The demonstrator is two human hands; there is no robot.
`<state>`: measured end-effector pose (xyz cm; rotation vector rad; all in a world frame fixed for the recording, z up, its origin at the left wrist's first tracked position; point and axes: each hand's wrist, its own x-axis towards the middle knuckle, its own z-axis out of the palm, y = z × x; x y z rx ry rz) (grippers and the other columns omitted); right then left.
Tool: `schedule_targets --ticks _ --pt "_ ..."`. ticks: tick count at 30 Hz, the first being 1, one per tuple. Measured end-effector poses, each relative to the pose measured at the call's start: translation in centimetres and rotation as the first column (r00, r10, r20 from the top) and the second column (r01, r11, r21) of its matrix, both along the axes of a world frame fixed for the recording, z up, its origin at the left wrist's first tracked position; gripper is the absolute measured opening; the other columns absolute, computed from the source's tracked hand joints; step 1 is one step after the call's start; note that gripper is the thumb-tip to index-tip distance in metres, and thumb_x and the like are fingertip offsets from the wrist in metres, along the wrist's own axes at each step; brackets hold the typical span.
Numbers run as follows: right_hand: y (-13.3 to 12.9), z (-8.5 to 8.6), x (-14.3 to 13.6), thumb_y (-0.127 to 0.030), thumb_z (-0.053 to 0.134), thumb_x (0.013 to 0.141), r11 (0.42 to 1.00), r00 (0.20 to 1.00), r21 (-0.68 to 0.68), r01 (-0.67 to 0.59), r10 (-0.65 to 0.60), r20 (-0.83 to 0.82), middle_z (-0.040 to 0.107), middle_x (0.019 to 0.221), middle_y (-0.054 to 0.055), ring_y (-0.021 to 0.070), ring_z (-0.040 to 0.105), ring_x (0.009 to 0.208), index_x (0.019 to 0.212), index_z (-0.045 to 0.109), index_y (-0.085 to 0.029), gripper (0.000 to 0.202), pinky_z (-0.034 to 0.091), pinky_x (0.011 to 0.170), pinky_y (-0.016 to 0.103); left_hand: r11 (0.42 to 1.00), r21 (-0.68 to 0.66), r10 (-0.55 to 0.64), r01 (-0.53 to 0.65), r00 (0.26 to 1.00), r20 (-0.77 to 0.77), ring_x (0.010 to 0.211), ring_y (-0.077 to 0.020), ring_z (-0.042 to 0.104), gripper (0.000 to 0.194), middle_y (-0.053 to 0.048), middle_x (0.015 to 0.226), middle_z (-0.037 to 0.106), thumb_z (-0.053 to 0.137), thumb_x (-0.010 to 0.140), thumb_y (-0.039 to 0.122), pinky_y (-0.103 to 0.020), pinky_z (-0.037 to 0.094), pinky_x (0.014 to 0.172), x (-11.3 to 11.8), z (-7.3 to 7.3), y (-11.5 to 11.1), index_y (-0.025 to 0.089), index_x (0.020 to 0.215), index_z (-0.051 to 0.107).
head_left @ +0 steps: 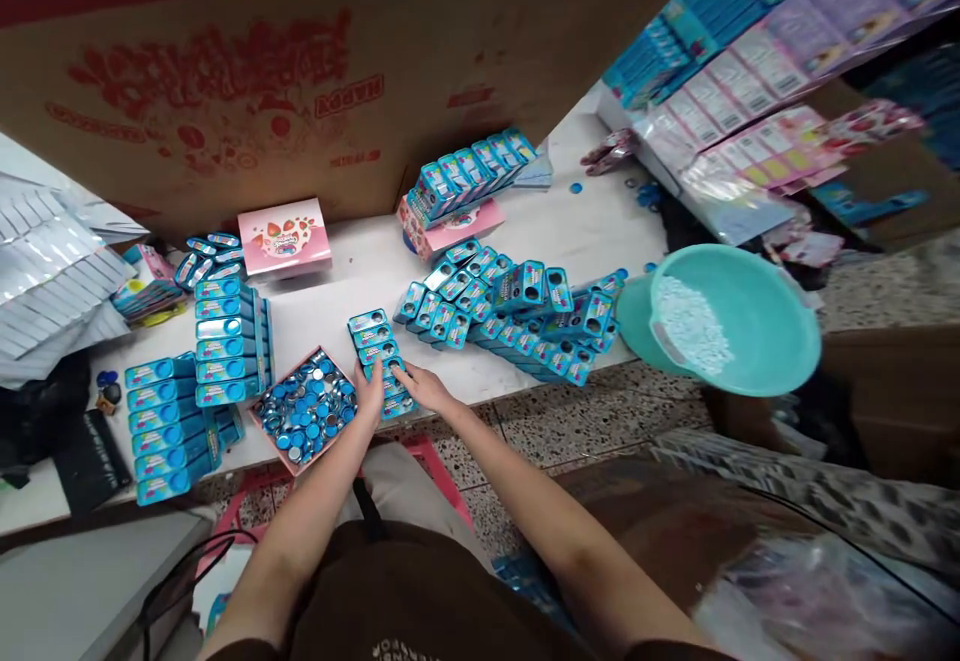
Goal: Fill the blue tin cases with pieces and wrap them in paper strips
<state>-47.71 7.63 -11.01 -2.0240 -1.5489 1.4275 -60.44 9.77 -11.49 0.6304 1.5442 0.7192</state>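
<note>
Carton (420, 41) with red print walls off the back of a white table (577, 226), whose front edge runs above a speckled floor (600, 406). Packs (757, 71) in blue, pink and purple crowd the far right; nearer, past the table's right end, sits a turquoise basin (780, 311) holding white bits (694, 326). A heap of blue tins (510, 316) fills the space between basin and hands. At left stand tin stacks (221, 346), with a pink box (285, 231) behind. A tray (271, 444) of loose caps (307, 411) sits just beside the left hand (367, 391). That hand lies along the tin row (369, 322) at the table's front edge, and the right hand (421, 388) touches it with its fingertips; whether either is clamped on a tin, I cannot tell.
</note>
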Motion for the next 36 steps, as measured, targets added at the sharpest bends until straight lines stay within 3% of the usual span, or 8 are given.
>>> schedule_targets --ticks 6,9,12,15,19,23,28,36 --pt "-1.8 -1.2 -0.6 -0.053 0.034 0.087 0.955 0.958 0.095 0.282 -0.275 -0.078 0.061 0.121 0.009 0.0255 0.056 0.111 0.118 0.059 -0.021 0.051 0.044 0.092 0.037 0.895 0.319 -0.182 0.313 0.907 -0.381 0.114 -0.0243 0.05 0.045 -0.012 0.118 0.056 0.056 0.081 0.045 -0.038 0.041 0.095 -4.9 2.1 -4.4 0.021 0.118 0.049" --pt "-2.7 -0.5 -1.2 -0.05 0.033 0.088 0.86 0.897 0.266 0.436 -0.438 -0.053 0.06 0.117 0.014 0.0238 0.056 0.107 0.114 0.059 -0.015 0.05 0.043 0.092 0.037 0.837 0.336 -0.158 0.432 0.778 -0.608 0.107 -0.0258 0.051 0.032 -0.013 0.106 0.057 0.053 0.083 0.036 -0.042 0.04 0.093 -8.4 1.5 -5.0 0.017 0.109 0.053" --pt "-3.7 1.2 -2.1 -0.045 0.034 0.09 0.814 0.882 0.364 0.453 -0.468 -0.051 0.06 0.111 0.014 0.0212 0.057 0.099 0.111 0.058 -0.015 0.044 0.045 0.089 0.036 0.767 0.295 -0.251 0.57 0.69 -0.679 0.101 -0.0262 0.052 0.022 -0.012 0.099 0.057 0.05 0.084 0.027 -0.042 0.041 0.091 -10.1 0.1 -4.0 0.017 0.102 0.057" --pt "-4.2 3.3 -3.3 -0.038 0.036 0.091 0.839 0.931 0.428 0.336 -0.366 -0.013 0.061 0.108 0.012 0.0207 0.054 0.102 0.109 0.059 -0.017 0.036 0.043 0.092 0.035 0.713 0.265 -0.352 0.649 0.658 -0.666 0.103 -0.0273 0.051 0.023 -0.012 0.103 0.055 0.052 0.081 0.023 -0.042 0.041 0.091 -10.3 -0.9 -2.7 0.02 0.103 0.059" --pt "-3.9 4.9 -5.5 -0.029 0.041 0.091 0.877 0.996 0.48 0.035 -0.072 0.06 0.062 0.106 0.01 0.021 0.052 0.105 0.104 0.062 -0.019 0.027 0.04 0.094 0.036 0.754 0.256 -0.385 0.605 0.723 -0.574 0.108 -0.0275 0.049 0.024 -0.012 0.107 0.054 0.055 0.076 0.018 -0.042 0.038 0.096 -10.9 -1.1 -1.7 0.02 0.099 0.061" --pt "-2.4 4.5 -8.4 -0.019 0.042 0.09 0.864 0.97 0.442 -0.241 0.221 0.098 0.062 0.107 0.009 0.0199 0.052 0.105 0.104 0.062 -0.019 0.025 0.04 0.093 0.034 0.785 0.239 -0.395 0.571 0.76 -0.516 0.099 -0.0255 0.054 0.021 -0.009 0.094 0.059 0.058 0.068 0.01 -0.039 0.039 0.095 -11.6 -1.1 -1.2 0.021 0.085 0.063" --pt "-0.2 3.7 -10.7 -0.015 0.042 0.089 0.884 0.932 0.311 -0.349 0.293 0.212 0.061 0.106 0.009 0.0184 0.053 0.103 0.104 0.062 -0.016 0.025 0.042 0.089 0.028 0.866 0.212 -0.309 0.453 0.818 -0.486 0.081 -0.0243 0.058 0.015 -0.007 0.071 0.058 0.057 0.062 0.005 -0.035 0.043 0.084 -11.6 -1.2 -0.3 0.02 0.065 0.058" --pt "2.1 2.3 -12.2 -0.002 0.039 0.084 0.815 0.756 0.067 -0.576 0.499 0.424 0.058 0.111 0.016 0.0241 0.052 0.104 0.103 0.061 -0.011 0.03 0.046 0.079 0.03 0.973 0.187 -0.053 0.134 0.921 -0.385 0.064 -0.0156 0.055 0.01 0.0 0.066 0.058 0.058 0.065 0.016 -0.025 0.044 0.065 -15.6 0.1 -2.6 0.02 0.074 0.062"
